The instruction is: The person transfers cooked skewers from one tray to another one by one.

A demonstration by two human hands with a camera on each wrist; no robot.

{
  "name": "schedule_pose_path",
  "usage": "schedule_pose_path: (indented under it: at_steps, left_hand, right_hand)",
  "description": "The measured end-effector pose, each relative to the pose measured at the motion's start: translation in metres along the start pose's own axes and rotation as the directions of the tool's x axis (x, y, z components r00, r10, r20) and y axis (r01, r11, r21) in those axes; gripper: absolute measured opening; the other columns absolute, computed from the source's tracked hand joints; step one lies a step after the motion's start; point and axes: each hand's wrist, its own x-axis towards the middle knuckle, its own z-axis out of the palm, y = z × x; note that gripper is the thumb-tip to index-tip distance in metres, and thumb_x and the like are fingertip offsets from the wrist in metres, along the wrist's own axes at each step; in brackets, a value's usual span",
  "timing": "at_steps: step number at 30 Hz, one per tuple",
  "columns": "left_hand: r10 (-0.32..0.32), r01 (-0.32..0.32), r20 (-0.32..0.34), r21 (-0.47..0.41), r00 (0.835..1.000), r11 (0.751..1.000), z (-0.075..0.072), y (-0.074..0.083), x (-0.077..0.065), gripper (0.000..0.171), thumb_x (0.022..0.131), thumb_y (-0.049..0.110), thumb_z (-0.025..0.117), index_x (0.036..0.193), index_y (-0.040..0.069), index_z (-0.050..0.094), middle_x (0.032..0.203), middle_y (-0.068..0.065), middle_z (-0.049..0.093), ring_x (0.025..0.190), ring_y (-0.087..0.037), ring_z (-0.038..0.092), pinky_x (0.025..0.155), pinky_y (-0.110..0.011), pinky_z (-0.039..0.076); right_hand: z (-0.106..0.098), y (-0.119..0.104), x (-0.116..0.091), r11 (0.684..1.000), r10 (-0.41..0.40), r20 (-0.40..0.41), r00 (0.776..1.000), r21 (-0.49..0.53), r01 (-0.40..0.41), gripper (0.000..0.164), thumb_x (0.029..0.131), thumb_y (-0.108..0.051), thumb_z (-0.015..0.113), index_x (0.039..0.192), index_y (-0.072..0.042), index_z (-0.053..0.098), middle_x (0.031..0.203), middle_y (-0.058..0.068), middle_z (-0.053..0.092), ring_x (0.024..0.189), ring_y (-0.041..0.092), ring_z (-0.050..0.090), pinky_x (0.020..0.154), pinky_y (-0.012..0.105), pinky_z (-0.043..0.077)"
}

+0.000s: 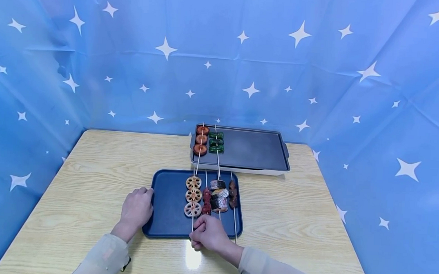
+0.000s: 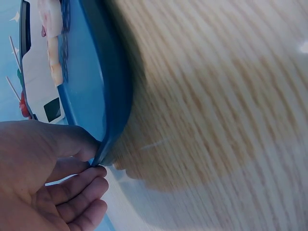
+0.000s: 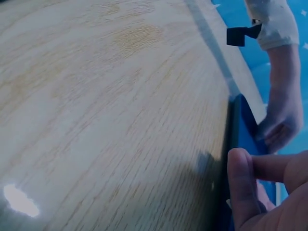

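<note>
My left hand (image 1: 137, 209) grips the left rim of a dark blue tray (image 1: 168, 204); the left wrist view shows the thumb above the rim and fingertips beneath. At the tray's front edge, my right hand (image 1: 211, 232) pinches the bare stick of a lotus root skewer (image 1: 193, 195), whose three slices lie over the tray. To its right are a red meat skewer (image 1: 207, 202), partly hidden by the right hand, a skewer of dark-skinned fish pieces (image 1: 219, 198) and a dark brown meat skewer (image 1: 233, 193).
Behind the tray stands a flat grey griddle (image 1: 252, 148). At its left end lie a skewer of round reddish-brown slices (image 1: 201, 139) and a green pepper skewer (image 1: 216, 142), their sticks jutting over the front edge. A blue starred curtain (image 1: 222, 71) surrounds the wooden table (image 1: 93, 168).
</note>
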Motion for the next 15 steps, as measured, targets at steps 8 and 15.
schedule_pose_path:
  at_steps: [8, 15]
  left_hand:
    - [0.001, -0.001, 0.01, 0.008, 1.0, 1.0, -0.001, 0.0009, -0.0001, 0.033, 0.076, 0.003, 0.065, 0.108, -0.004, 0.069, 0.094, -0.019, 0.068, 0.08, -0.033, 0.063, 0.072, -0.046, 0.054]
    - [0.007, -0.007, -0.003, 0.01, 1.0, 1.0, -0.0006, 0.0009, -0.0008, 0.033, 0.075, 0.002, 0.065, 0.107, -0.004, 0.069, 0.093, -0.019, 0.068, 0.079, -0.033, 0.063, 0.071, -0.046, 0.054]
  right_hand:
    - [0.0, 0.0031, 0.0008, 1.0, -0.017, -0.002, 1.0, 0.002, 0.017, 0.021, 0.078, 0.007, 0.07, 0.093, 0.007, 0.055, 0.069, 0.005, 0.065, 0.049, 0.011, 0.064, 0.05, 0.032, 0.059]
    - [-0.0014, 0.0036, 0.0008, 0.997, -0.037, -0.022, 0.999, -0.065, 0.036, 0.02, 0.077, 0.007, 0.069, 0.092, 0.005, 0.056, 0.066, 0.001, 0.061, 0.049, 0.01, 0.064, 0.05, 0.031, 0.058]
